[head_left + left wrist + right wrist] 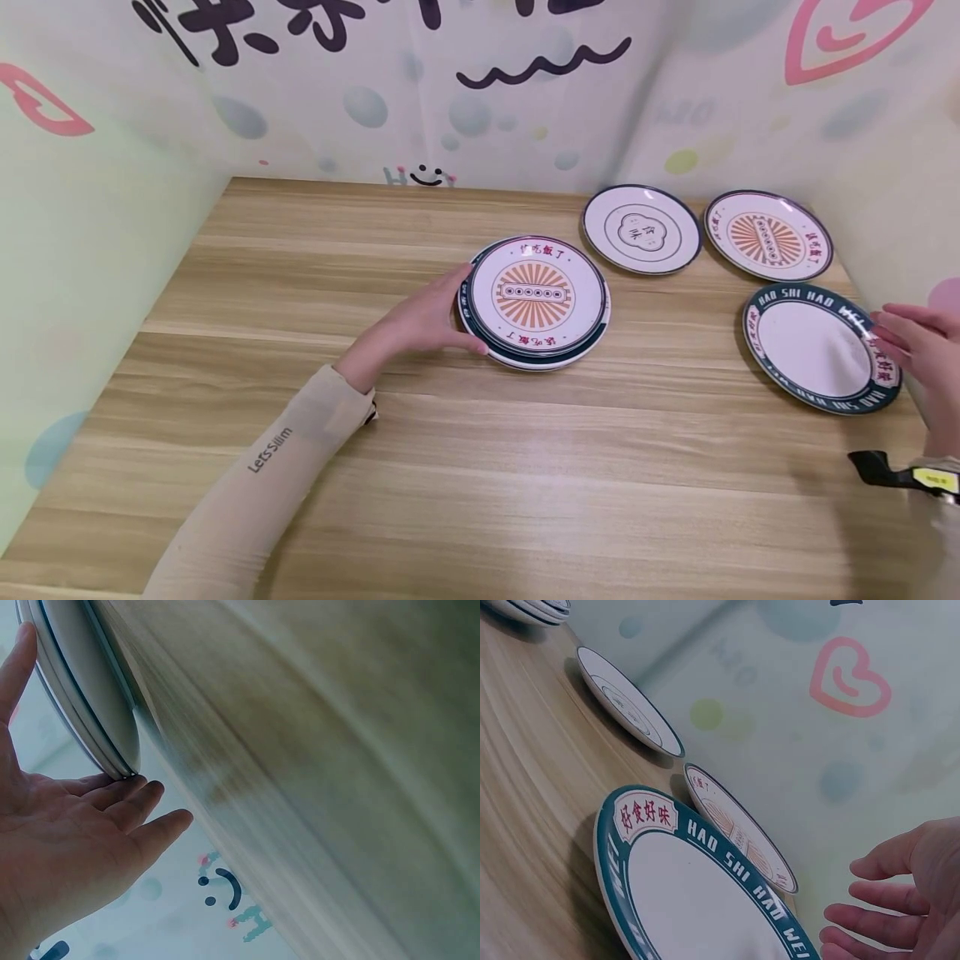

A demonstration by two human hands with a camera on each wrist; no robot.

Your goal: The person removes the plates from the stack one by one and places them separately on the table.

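Note:
My left hand (423, 317) reaches to the left side of a small stack of plates (534, 304). Its extended fingers touch the rims, as the left wrist view shows, with the thumb spread apart. The top plate is white with an orange sunburst; a green-banded rim shows beneath it. At the far right, my right hand (926, 342) is at the right edge of a green-rimmed plate (817, 350), fingertips overlapping the rim. In the right wrist view the right fingers (877, 922) are loosely bent beside that plate, with nothing between them and the thumb.
Behind the green-rimmed plate lie a white plate with a plain line emblem (642, 230) and a sunburst plate (768, 236), close together. All stand on a wooden table (525, 500). A printed cloth backdrop (375, 108) rises along its back and sides.

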